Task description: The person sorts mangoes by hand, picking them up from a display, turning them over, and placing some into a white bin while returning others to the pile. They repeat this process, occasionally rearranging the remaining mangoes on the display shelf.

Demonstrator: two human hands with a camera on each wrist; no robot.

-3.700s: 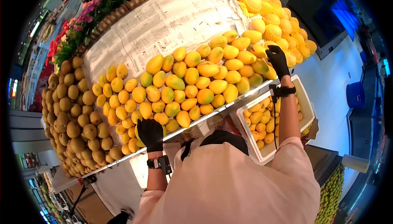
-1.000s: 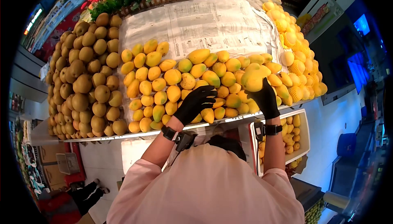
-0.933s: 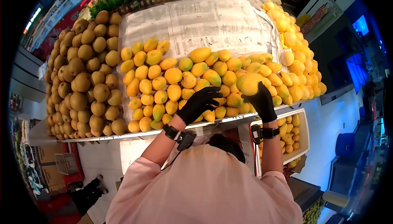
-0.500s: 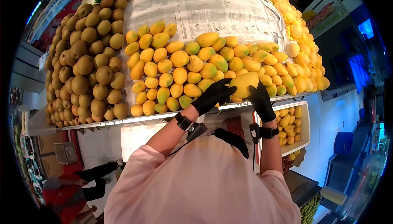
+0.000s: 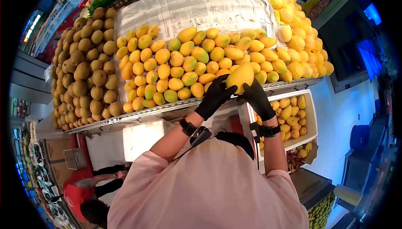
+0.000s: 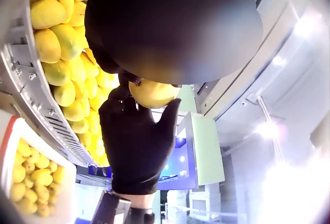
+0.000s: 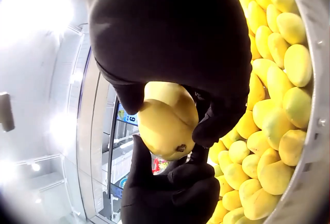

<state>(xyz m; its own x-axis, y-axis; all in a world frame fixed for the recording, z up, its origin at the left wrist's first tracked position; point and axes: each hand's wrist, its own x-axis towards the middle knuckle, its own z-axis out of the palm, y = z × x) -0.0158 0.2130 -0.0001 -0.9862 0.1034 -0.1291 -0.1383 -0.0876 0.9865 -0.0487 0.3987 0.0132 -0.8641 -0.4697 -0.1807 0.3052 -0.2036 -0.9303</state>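
Observation:
Both black-gloved hands hold one large yellow mango (image 5: 240, 77) at the front edge of the fruit display. My left hand (image 5: 215, 97) grips its left side and my right hand (image 5: 258, 100) its right side. In the right wrist view, fingers and thumbs of both hands surround the mango (image 7: 167, 121), and a small dark spot shows near its lower end. Seen from the left wrist, the right hand (image 6: 136, 141) curls about the mango (image 6: 153, 94), while the near hand is partly covered by a blur. Yellow-green mangoes (image 5: 176, 58) lie in rows just beyond the hands.
Brown round fruit (image 5: 79, 70) is piled at the left, net-wrapped yellow fruit (image 5: 297, 42) at the right. Newspaper (image 5: 197, 5) lines the display behind the mangoes. Below the metal edge (image 5: 138, 116) stands a white foam box (image 5: 310, 116) of mangoes. A person in red (image 5: 79, 193) is at lower left.
The right hand has brought the mango from over the rows toward the body and front edge. The left hand has moved right and now grips it too. The person in red has come closer.

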